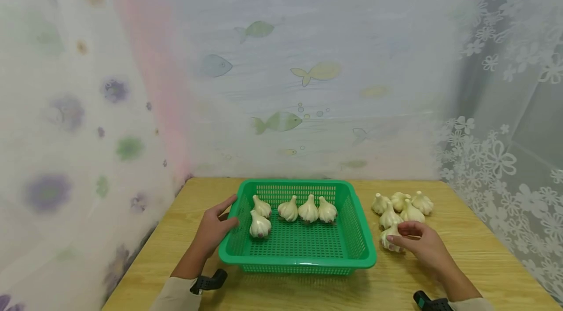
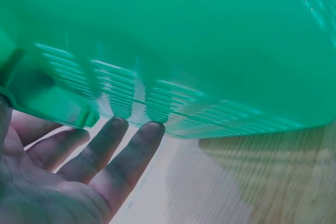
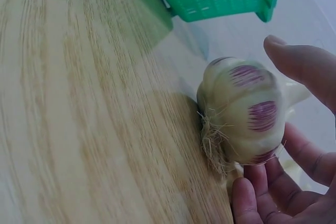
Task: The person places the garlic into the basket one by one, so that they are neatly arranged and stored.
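My left hand (image 1: 212,229) is at the left side of a green plastic basket (image 1: 303,264), thumb over the rim. In the left wrist view its fingers (image 2: 131,156) extend beneath the lip, tips against or close to the slotted outer wall. My right hand (image 1: 420,243) is around a garlic bulb (image 3: 244,111) on the table, right of the basket. In the right wrist view the thumb (image 3: 302,64) stands slightly apart from the bulb, while fingers bend along its other side. The bulb shows purple streaks and dry roots.
Several garlic bulbs (image 1: 308,211) stand inside the basket along its back and left. More bulbs (image 1: 412,211) cluster on the wooden table (image 1: 472,252), just beyond my right hand. A printed curtain (image 1: 308,149) hangs behind the table, with others at both sides.
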A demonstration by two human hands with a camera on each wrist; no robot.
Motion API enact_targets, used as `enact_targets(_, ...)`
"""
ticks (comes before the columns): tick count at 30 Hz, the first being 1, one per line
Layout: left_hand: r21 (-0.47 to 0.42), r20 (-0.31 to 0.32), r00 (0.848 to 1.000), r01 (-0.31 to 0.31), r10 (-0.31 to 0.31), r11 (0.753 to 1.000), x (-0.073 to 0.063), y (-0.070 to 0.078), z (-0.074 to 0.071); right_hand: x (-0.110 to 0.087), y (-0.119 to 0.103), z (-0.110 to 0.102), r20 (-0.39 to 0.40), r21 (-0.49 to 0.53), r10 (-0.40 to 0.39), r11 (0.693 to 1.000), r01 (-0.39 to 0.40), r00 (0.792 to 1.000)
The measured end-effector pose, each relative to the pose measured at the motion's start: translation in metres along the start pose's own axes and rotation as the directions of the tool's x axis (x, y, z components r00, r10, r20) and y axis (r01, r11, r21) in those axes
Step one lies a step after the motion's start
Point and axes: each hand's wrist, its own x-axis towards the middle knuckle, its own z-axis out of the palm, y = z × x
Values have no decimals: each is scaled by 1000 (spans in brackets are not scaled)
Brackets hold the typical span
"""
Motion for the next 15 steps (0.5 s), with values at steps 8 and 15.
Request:
enact_targets(8, -3, 0, 1000, 7, -7, 1000, 0, 1, 1, 2, 1, 1, -10, -28, -11, 1000, 11, 1000)
enact_targets(15, 3, 1, 1000, 5, -5, 1000, -1, 2, 1, 5, 5, 2, -4, -71, -7, 997, 7, 1000)
